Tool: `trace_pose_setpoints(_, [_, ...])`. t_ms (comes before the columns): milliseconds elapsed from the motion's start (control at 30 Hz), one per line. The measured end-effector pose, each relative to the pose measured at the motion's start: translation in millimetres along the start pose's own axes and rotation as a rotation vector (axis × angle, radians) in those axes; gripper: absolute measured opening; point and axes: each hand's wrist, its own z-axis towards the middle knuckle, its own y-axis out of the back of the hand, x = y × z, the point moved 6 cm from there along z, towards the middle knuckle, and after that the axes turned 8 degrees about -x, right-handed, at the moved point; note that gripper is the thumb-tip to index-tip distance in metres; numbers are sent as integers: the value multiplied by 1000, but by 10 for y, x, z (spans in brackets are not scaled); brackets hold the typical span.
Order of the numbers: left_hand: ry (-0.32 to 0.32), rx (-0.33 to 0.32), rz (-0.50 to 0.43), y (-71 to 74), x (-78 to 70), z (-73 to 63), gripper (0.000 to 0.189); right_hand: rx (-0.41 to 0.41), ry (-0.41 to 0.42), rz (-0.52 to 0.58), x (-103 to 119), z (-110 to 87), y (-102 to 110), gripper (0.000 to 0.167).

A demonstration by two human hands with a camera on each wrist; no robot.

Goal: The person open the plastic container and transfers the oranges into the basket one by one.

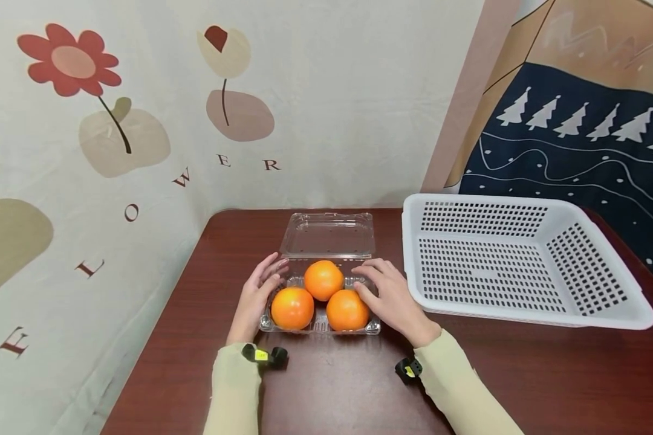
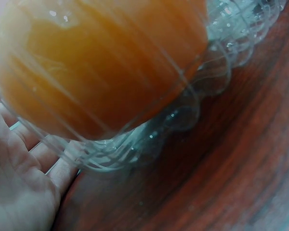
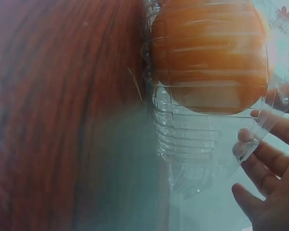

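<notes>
A clear plastic clamshell box [image 1: 321, 327] lies on the table with its lid [image 1: 328, 235] folded back, away from me. Three oranges sit in its base: one at the back middle [image 1: 323, 280], one front left [image 1: 292, 308], one front right [image 1: 347, 310]. My left hand [image 1: 256, 299] is at the box's left side, its fingers extended along the wall in the left wrist view. On the opposite side, my right hand [image 1: 394, 299] has its fingers spread by the rim; in the right wrist view, fingertips [image 3: 244, 134] show at the box's corner.
A white perforated plastic basket [image 1: 522, 314] stands to the right on the dark red-brown table [image 1: 326, 386], close to my right hand. Behind the table hangs a pale cloth with printed flowers [image 1: 326, 121], and a dark tree-patterned cloth [image 1: 582, 145] hangs at the right.
</notes>
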Motion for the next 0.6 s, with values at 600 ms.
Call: trace_pose_setpoints(600, [-22,8,-27,1,27,24,48,139,113,-68,115,-14,-59,26])
